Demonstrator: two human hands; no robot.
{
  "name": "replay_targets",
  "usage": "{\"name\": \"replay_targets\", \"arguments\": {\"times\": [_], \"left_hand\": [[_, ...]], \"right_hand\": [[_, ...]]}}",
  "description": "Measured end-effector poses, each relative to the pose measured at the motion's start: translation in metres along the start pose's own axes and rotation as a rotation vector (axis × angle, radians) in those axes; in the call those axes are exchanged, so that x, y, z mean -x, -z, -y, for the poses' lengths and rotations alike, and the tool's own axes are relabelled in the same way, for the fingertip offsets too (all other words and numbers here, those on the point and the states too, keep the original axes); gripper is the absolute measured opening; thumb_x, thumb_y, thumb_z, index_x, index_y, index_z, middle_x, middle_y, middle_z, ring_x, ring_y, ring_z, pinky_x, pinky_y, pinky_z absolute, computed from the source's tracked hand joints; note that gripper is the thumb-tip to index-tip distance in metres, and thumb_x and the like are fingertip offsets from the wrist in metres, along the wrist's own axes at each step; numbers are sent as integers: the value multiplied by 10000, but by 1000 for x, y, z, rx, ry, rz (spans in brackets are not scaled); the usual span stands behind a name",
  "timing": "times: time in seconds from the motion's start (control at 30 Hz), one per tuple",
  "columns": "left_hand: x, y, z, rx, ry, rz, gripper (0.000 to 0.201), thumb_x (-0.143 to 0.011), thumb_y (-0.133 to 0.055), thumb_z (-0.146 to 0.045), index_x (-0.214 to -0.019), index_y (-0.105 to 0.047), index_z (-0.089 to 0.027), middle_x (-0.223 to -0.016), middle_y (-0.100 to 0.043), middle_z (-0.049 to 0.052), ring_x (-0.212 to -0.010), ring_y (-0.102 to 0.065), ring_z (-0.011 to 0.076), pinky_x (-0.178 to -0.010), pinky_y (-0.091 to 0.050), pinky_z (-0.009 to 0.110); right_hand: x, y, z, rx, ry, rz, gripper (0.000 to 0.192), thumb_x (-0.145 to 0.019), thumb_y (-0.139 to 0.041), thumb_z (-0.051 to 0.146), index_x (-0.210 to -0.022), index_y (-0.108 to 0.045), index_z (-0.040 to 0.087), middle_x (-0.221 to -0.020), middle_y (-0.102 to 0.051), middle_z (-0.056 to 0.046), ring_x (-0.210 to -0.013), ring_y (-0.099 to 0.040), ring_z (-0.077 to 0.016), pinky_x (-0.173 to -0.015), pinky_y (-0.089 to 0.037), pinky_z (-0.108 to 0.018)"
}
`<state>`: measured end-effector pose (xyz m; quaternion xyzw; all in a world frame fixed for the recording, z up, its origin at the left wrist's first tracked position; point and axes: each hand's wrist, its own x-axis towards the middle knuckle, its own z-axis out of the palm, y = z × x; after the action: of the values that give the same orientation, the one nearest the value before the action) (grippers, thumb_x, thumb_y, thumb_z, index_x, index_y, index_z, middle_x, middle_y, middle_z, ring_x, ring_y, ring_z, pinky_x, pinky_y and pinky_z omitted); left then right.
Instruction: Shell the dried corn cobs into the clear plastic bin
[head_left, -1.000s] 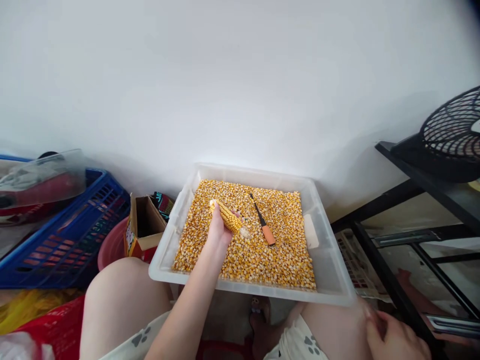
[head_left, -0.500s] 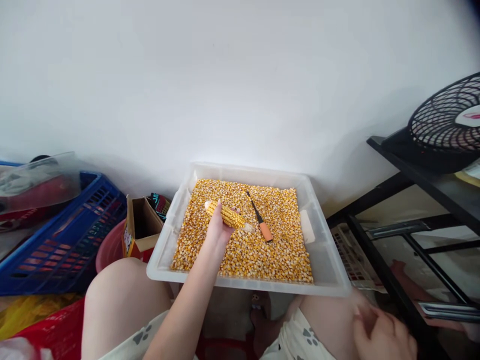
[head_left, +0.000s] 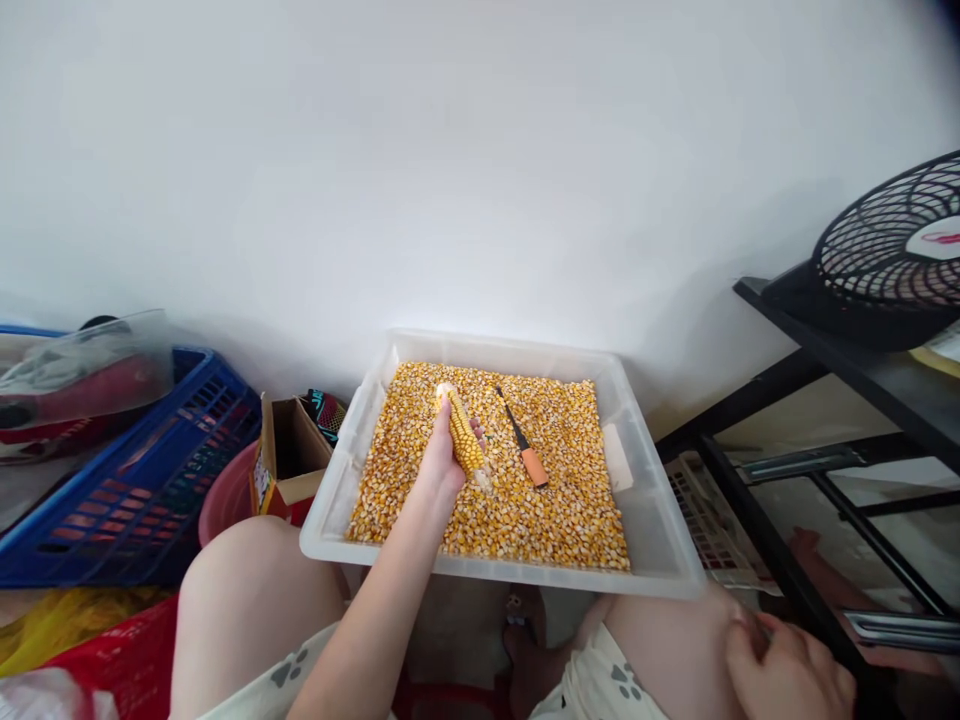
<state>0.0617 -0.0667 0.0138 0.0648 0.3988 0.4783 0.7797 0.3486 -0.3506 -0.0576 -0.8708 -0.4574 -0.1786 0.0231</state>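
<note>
My left hand (head_left: 448,447) is closed around an ear of corn (head_left: 463,432) with yellow kernels and a pale tip, held over the plastic bin. Loose corn kernels (head_left: 540,530) cover the bottom of the translucent bin (head_left: 660,500), which lies across my knees. On the kernels, right of the ear, is a screwdriver-like tool (head_left: 531,462) with an orange handle and a thin dark shaft. My right hand (head_left: 791,668) rests beside my right knee, outside the bin, its fingers loosely bent and apart from the thumb; I see nothing in it.
A blue plastic crate (head_left: 150,460), a pink basin (head_left: 225,495) and an open cardboard box (head_left: 289,455) stand to the left. At the right is a black metal rack (head_left: 817,370) bearing a fan (head_left: 892,245). A white wall (head_left: 480,170) rises behind the bin.
My left hand has turned the ear of corn steeper, its pale tip now pointing more away from me. My right hand has shifted slightly right along the knee.
</note>
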Motion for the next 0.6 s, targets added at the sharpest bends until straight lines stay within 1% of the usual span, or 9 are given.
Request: {"name": "replay_targets", "arguments": {"times": [0.13, 0.2, 0.3, 0.37, 0.4, 0.47, 0.5, 0.53, 0.6], "left_hand": [[3, -1, -1, -2, 17, 140, 549, -784, -387, -642, -870, -595, -141, -560, -544, 16, -465, -547, 113, -442, -449, 216], [4, -1, -2, -7, 50, 189, 592, -769, -372, -670, -896, -600, -139, -551, -538, 13, -454, -537, 110, -426, -442, 211], [6, -3, -1, -20, 85, 225, 616, -741, -393, -692, -892, -603, -132, -537, -535, 11, -450, -535, 112, -423, -446, 216], [8, -5, 0, -25, 82, 207, 608, -721, -432, -691, -869, -604, -128, -532, -540, 14, -459, -545, 119, -437, -457, 222], [8, -6, 0, -24, 75, 195, 590, -715, -458, -681, -855, -604, -126, -532, -546, 17, -468, -554, 123, -450, -466, 226], [10, -8, 1, -8, 48, 176, 538, -714, -504, -644, -829, -604, -128, -539, -561, 23, -496, -575, 132, -485, -482, 233], [10, -9, 2, 5, 29, 172, 514, -719, -516, -627, -817, -603, -130, -545, -569, 26, -514, -587, 137, -505, -489, 237], [10, -9, 2, 17, 7, 171, 499, -723, -518, -617, -805, -602, -132, -554, -578, 31, -534, -598, 143, -523, -494, 241], [9, -9, 2, 20, -25, 163, 505, -727, -501, -626, -772, -597, -133, -568, -593, 41, -571, -616, 155, -553, -499, 249]], "right_hand": [[-7, -8, -6, -94, -9, 75, 449, -763, -324, 395, -806, -626, 64, -768, -652, -205, -764, -603, -336, -722, -433, -431], [-7, -6, -11, -143, -46, 127, 441, -743, -350, 410, -803, -624, 69, -772, -649, -213, -763, -605, -332, -723, -444, -423], [-9, 16, -16, -256, -150, 271, 374, -713, -410, 447, -727, -614, 135, -747, -653, -194, -709, -611, -318, -649, -459, -408], [-14, 40, -10, -326, -317, 350, 360, -729, -426, 492, -699, -609, 183, -687, -655, -159, -620, -608, -295, -539, -442, -382], [-17, 54, -1, -341, -400, 311, 364, -726, -444, 518, -713, -610, 195, -682, -657, -152, -611, -605, -296, -510, -430, -373], [-25, 80, 33, -481, -423, 154, 384, -734, -464, 542, -792, -619, 195, -755, -670, -142, -677, -613, -288, -540, -440, -355], [-29, 90, 58, -626, -375, 102, 403, -759, -449, 547, -856, -620, 195, -797, -676, -125, -714, -618, -267, -577, -454, -339], [-34, 99, 86, -772, -321, 78, 418, -772, -441, 552, -878, -616, 187, -782, -676, -113, -696, -617, -245, -579, -459, -321], [-45, 107, 148, -1080, -99, 171, 401, -808, -431, 512, -942, -602, 174, -866, -670, -109, -759, -617, -209, -645, -479, -293]]}}
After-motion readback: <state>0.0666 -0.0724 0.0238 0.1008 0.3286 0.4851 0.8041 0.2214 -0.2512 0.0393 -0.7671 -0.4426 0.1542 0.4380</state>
